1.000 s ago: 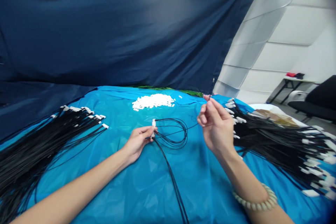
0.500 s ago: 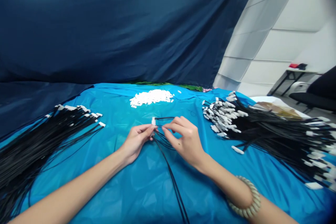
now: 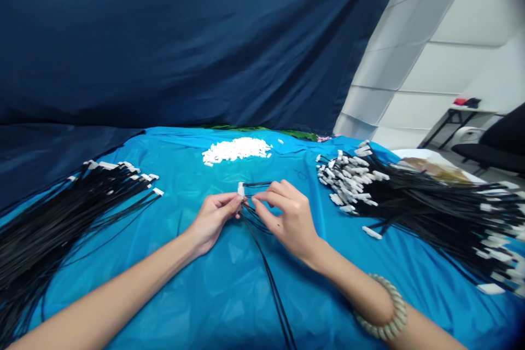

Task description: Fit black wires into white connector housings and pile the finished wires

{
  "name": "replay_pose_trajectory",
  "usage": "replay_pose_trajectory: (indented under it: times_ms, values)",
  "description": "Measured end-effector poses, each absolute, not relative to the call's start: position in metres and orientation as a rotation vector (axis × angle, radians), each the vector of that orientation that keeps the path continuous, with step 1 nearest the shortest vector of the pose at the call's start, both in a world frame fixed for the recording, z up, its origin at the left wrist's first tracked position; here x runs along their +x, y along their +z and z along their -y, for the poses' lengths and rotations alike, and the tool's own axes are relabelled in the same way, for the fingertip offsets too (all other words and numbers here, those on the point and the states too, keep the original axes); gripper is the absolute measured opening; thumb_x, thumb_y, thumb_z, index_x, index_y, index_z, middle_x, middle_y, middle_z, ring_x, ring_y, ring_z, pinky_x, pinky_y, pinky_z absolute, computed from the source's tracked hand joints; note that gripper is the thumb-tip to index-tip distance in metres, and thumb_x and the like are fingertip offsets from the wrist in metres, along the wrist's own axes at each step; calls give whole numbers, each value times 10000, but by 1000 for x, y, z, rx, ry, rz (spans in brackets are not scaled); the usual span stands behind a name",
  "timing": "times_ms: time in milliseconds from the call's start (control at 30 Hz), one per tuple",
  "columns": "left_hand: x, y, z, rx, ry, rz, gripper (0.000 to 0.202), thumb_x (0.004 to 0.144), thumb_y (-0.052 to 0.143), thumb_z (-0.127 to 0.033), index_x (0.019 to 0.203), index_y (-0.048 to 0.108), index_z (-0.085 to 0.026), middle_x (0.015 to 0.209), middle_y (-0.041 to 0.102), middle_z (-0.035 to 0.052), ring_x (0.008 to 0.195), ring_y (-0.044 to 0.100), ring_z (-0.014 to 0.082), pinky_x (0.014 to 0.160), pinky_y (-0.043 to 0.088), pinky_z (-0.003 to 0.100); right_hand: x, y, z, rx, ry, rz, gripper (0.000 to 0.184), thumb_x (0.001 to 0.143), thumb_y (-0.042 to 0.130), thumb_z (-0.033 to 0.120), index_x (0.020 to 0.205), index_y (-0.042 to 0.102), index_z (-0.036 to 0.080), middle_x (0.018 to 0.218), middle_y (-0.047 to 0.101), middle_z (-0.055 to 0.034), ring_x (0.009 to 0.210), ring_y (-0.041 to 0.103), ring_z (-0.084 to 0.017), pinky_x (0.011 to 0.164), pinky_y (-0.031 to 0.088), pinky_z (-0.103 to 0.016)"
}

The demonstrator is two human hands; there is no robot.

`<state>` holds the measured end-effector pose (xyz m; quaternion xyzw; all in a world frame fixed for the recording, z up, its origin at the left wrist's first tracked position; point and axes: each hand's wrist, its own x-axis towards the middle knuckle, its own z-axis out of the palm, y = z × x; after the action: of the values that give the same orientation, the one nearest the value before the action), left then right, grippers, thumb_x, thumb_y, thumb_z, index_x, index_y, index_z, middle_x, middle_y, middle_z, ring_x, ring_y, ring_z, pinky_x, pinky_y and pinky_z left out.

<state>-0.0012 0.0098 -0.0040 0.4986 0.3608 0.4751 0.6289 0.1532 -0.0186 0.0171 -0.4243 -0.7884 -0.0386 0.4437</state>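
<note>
My left hand [image 3: 213, 223] pinches a small white connector [image 3: 240, 190] at the end of a few thin black wires [image 3: 258, 224]. My right hand [image 3: 289, 220] is just to its right, with the thumb and fingertips closed on the wires close to the connector. The wires run down toward me across the blue plastic sheet [image 3: 176, 145]. Part of their length is hidden behind my fingers. A beaded bracelet [image 3: 385, 306] circles my right wrist.
A heap of small white connectors [image 3: 237, 150] lies at the far middle of the sheet. Bundles of black wires with white ends lie left [image 3: 69, 213] and right [image 3: 435, 213]. Dark blue cloth [image 3: 164, 49] hangs behind. A chair [image 3: 496, 145] stands back right.
My right hand has come down from the raised position at the right to the wires beside my left hand. The wire loop has drawn in, and the view has tilted level.
</note>
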Motion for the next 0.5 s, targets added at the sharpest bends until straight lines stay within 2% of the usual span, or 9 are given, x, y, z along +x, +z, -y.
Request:
replay_pose_trajectory:
  times_ms: [500]
  values:
    - [-1,-2,-9,1180,1113,-836,162,633,641,-286,692,679,-140,679,602,48,614,458,120,540,340,215,150,17,20,-1123,-79,1940,179,795,460,234,697,601,184,625,517,-13,620,406,-134,568,315,-266]
